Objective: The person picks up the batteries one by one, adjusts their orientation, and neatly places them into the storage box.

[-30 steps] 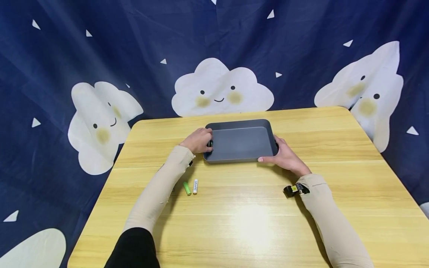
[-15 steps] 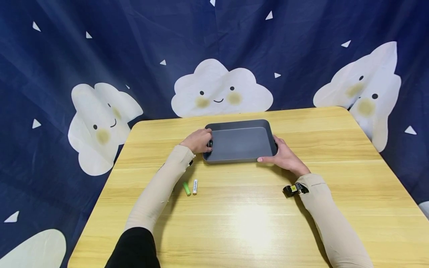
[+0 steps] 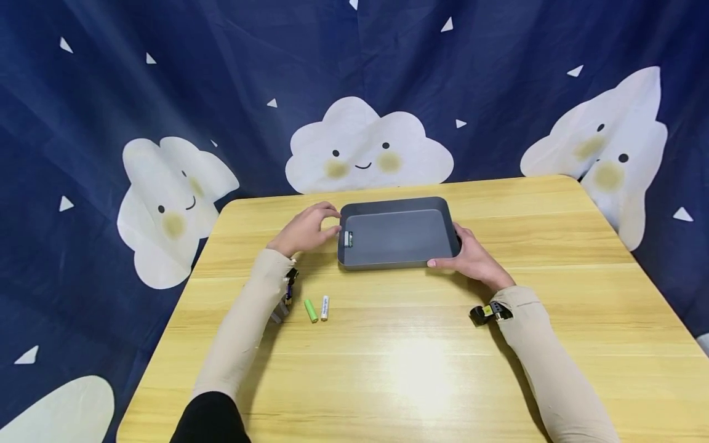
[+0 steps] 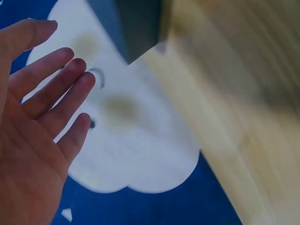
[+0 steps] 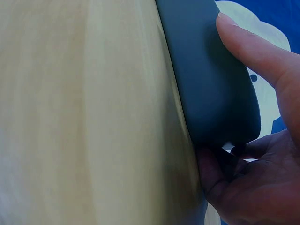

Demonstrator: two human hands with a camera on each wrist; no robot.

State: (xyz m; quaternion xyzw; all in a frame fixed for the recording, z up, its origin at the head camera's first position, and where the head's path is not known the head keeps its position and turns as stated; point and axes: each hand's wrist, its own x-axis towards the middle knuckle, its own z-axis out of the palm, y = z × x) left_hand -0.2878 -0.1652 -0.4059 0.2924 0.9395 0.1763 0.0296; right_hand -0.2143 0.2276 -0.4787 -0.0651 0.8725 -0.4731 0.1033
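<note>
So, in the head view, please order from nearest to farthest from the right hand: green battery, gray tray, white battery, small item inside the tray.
1. Gray tray: held at its right end by the right hand.
2. Small item: inside the tray, at its left end.
3. White battery: outside the tray.
4. Green battery: just left of the white one.

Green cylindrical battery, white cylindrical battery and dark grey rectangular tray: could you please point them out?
Green cylindrical battery point(image 3: 311, 311): head view, middle of its body.
White cylindrical battery point(image 3: 325, 308): head view, middle of its body.
Dark grey rectangular tray point(image 3: 400, 237): head view, its bare inner floor.
</note>
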